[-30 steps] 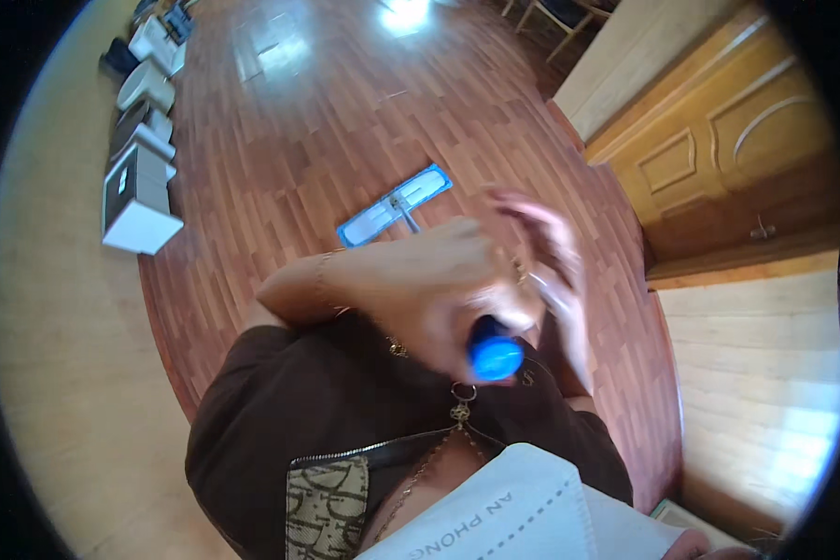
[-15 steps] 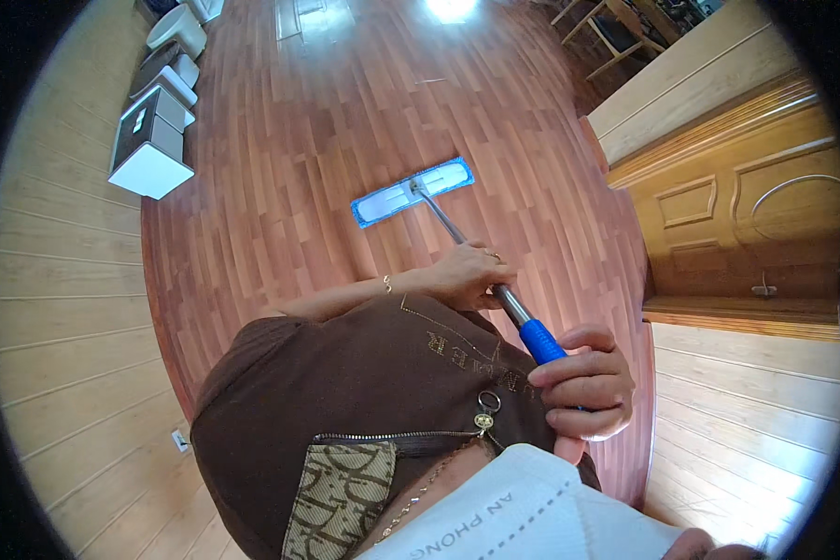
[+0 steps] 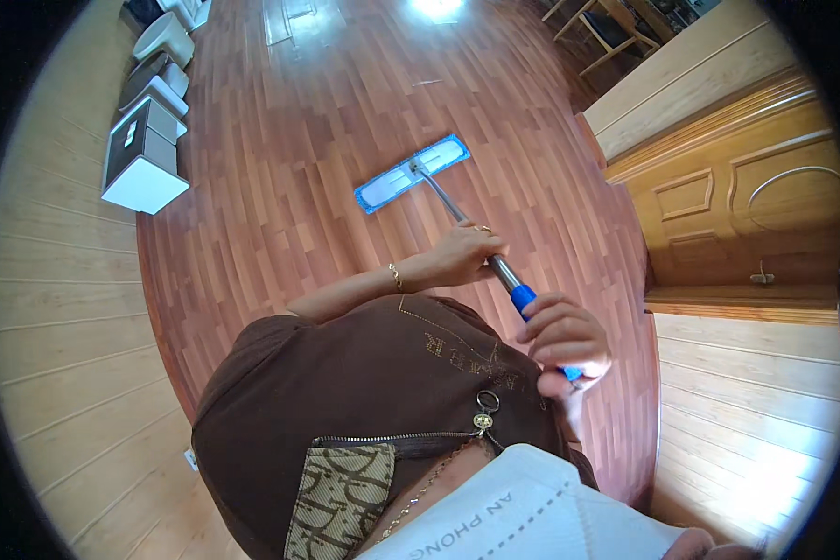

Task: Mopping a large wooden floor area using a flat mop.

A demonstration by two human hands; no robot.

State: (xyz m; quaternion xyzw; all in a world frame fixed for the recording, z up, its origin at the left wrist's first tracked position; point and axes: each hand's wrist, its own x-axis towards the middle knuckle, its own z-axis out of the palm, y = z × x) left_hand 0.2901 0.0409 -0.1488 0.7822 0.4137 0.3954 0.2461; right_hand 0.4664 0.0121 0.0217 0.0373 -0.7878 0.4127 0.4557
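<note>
A flat mop (image 3: pixel 413 175) with a blue-fringed, pale rectangular head lies on the wooden floor ahead of me. Its metal pole slants back toward my right side and ends in a blue grip. My left hand (image 3: pixel 469 252) is wrapped round the middle of the pole, palm partly hidden. Further up, my right hand (image 3: pixel 569 341) closes round the blue grip, whose end shows below the fingers.
Reddish wood-strip floor (image 3: pixel 280 149) runs ahead between pale panelled walls. Along the left wall stand a white cabinet with a dark top (image 3: pixel 145 159) and several white fixtures. On the right is a wooden door (image 3: pixel 728 205); a dark-seated chair (image 3: pixel 616 33) stands at the far right.
The mop head has slid forward, away from me, and tilted slightly more. Both hands moved forward with the pole, and my right hand has closed further round the blue grip.
</note>
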